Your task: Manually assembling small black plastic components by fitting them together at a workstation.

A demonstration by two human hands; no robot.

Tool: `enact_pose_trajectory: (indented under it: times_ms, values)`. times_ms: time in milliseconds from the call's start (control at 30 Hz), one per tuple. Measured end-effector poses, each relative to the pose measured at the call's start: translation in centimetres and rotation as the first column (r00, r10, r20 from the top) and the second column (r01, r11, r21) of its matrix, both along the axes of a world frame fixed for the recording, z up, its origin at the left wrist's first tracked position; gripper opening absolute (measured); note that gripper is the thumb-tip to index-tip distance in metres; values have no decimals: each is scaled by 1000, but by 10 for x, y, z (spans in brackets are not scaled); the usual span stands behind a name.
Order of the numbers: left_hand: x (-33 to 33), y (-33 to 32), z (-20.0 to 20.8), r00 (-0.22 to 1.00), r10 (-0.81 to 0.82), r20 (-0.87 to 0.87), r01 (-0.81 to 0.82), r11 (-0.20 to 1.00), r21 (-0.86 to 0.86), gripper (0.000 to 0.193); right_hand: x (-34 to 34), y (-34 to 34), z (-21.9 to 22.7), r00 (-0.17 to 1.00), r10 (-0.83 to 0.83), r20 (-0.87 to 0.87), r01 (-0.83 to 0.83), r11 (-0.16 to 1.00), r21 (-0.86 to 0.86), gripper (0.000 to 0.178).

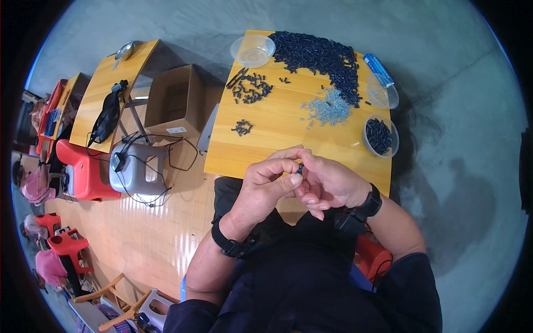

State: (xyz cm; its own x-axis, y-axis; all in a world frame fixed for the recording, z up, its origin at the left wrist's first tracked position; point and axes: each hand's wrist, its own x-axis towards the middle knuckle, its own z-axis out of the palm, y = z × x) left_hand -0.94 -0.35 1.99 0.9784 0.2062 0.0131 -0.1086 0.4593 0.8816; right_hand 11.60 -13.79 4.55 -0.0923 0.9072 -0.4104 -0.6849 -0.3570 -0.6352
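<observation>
Both hands meet over the near edge of the yellow wooden table. My left hand (269, 183) is closed, pinching a small dark cylindrical piece (300, 168) between thumb and forefinger. Against the piece's other side, my right hand (338, 182) closes its thumb and forefinger, while its lower fingers curl loosely. Fingers cover most of the piece. Beyond the hands lies a pile of small pale blue-grey pieces (330, 107). A large heap of dark cylindrical pieces (316, 53) spreads over the far right of the table.
Smaller groups of dark pieces (252, 89) lie on the left of the table (266, 130), beside black tweezers (237, 77). A clear bowl (253, 51), a tub of dark pieces (380, 137) and a blue box (378, 70) stand along its edges. Left are a cardboard box (176, 100) and stools.
</observation>
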Motion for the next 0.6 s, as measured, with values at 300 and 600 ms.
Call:
enact_pose_trajectory:
  times_ms: [300,600]
  values:
    - [1,1,0,999,-4,32,3,999,41,6,-4,-2,-9,997,-16,-70,15,1000,-14,61]
    - [0,4,4,1000,-14,-6,15,990,139,11,-7,-5,-3,982,-146,116,146,989,2,52]
